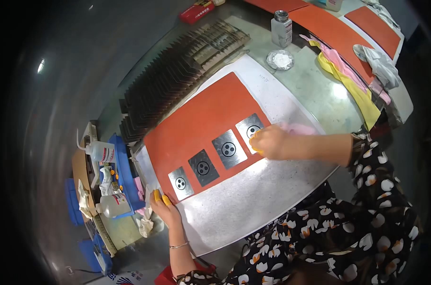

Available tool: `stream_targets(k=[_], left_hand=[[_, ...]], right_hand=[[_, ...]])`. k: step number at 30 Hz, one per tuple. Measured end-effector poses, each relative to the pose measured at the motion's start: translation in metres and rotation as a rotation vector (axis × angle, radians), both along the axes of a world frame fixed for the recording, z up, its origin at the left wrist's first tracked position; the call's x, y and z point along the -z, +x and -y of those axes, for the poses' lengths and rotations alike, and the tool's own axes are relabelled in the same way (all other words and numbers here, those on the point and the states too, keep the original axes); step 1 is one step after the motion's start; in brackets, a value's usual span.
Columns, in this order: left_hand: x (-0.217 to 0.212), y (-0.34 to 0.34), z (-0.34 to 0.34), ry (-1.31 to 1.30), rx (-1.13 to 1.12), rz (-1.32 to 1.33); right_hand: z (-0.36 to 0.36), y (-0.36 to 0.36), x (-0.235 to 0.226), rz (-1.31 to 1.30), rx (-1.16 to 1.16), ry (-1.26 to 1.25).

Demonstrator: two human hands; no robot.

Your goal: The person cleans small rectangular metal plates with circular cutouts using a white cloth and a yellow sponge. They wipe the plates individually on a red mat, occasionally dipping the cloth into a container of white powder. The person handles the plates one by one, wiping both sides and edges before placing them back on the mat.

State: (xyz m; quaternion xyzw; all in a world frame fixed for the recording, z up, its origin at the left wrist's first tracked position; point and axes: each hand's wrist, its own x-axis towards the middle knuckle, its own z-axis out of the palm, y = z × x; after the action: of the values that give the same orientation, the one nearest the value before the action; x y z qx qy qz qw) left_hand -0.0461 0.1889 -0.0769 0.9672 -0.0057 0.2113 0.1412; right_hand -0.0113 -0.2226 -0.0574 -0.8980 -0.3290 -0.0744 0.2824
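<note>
Four-holed look aside, several square metal plates lie in a slanting row on an orange mat (201,114), each with a black ring and dark dots. My right hand (275,142), yellow finger covers on its tips, is curled down over the lower right of the farthest-right plate (246,124). Whether it pinches anything is hidden. Pinkish material (298,128) shows behind that wrist. My left hand (165,209), also with yellow finger covers, rests with fingers extended by the mat's lower left corner, beside the leftmost plate (180,183). Between lie a darker plate (203,168) and a bright plate (229,149).
Behind the mat stands a rack of dark upright plates (163,83). A bottle (281,31) and a dish of white material (280,60) stand far right, near yellow and pink cloths (343,78). At left are a squeeze bottle (101,151) and a blue tray (123,161).
</note>
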Motion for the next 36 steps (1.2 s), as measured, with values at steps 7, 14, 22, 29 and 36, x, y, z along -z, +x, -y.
stream_targets(k=[7,14,22,29,36], left_hand=[[0.003,0.005,0.005,0.009,0.044,-0.025],[-0.006,0.001,0.004,0.009,0.02,-0.041],[-0.005,-0.002,0.001,-0.03,0.024,-0.07],[-0.004,0.004,0.006,-0.025,0.045,-0.084],[-0.007,0.006,0.007,0.025,0.07,-0.092]], right_hand=[[-0.001,-0.004,-0.008,-0.086,0.024,-0.142],[0.045,0.007,-0.012,-0.106,0.129,-0.094],[0.007,0.024,-0.006,-0.141,-0.017,-0.15],[-0.002,0.039,-0.006,-0.031,-0.02,-0.069],[-0.002,0.065,-0.01,-0.037,0.053,-0.137]])
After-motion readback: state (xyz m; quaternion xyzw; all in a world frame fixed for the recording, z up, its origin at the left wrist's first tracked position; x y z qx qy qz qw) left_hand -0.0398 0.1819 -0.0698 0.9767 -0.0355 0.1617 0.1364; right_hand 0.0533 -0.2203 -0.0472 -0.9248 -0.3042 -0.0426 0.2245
